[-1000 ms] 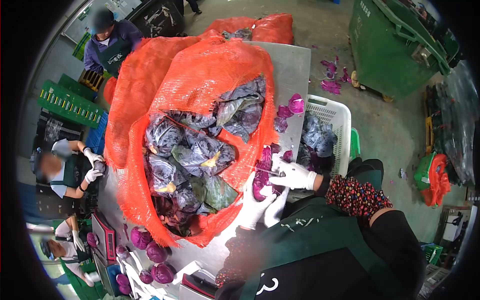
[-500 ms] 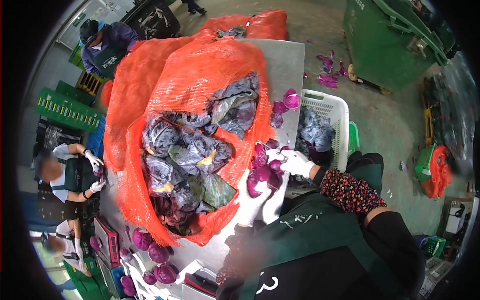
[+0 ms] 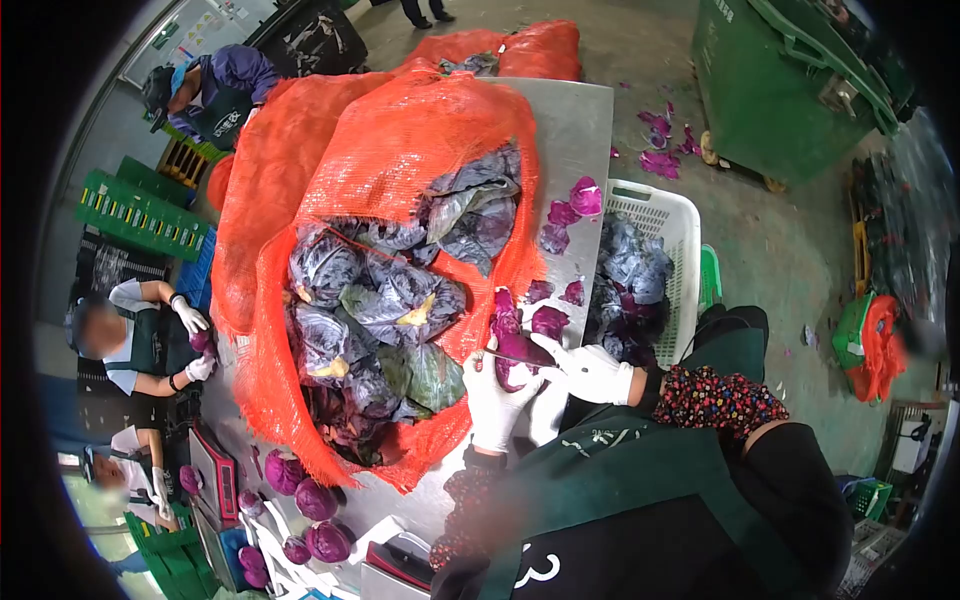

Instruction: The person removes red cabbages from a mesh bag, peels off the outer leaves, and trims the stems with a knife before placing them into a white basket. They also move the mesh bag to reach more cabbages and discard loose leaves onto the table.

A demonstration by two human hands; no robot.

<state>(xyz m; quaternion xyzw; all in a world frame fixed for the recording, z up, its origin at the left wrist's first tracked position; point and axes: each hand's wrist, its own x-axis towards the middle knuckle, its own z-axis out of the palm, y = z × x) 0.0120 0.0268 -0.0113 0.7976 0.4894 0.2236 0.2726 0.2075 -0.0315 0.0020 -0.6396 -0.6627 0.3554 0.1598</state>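
Observation:
My left hand (image 3: 494, 402), in a white glove, is wrapped round the near side of a peeled red cabbage (image 3: 513, 374). A thin knife (image 3: 518, 358) lies across the top of the cabbage, its handle hidden in my gloved right hand (image 3: 592, 373). Loose purple leaves (image 3: 549, 321) lie on the steel table just beyond my hands. To the left, an open orange mesh sack (image 3: 400, 130) holds several unpeeled cabbages (image 3: 405, 305) with dark outer leaves.
A white basket (image 3: 683, 225) of dark leaves stands beside the table (image 3: 575, 115). Peeled cabbages (image 3: 328, 541) and a scale (image 3: 215, 470) sit at the lower left. Co-workers (image 3: 150, 340) stand along the far side. A green bin (image 3: 780, 95) stands on the floor, with leaf scraps nearby.
My right hand has moved slightly down and right from the cabbage's far side, and the knife blade now shows across the cabbage. More loose leaf pieces lie on the table.

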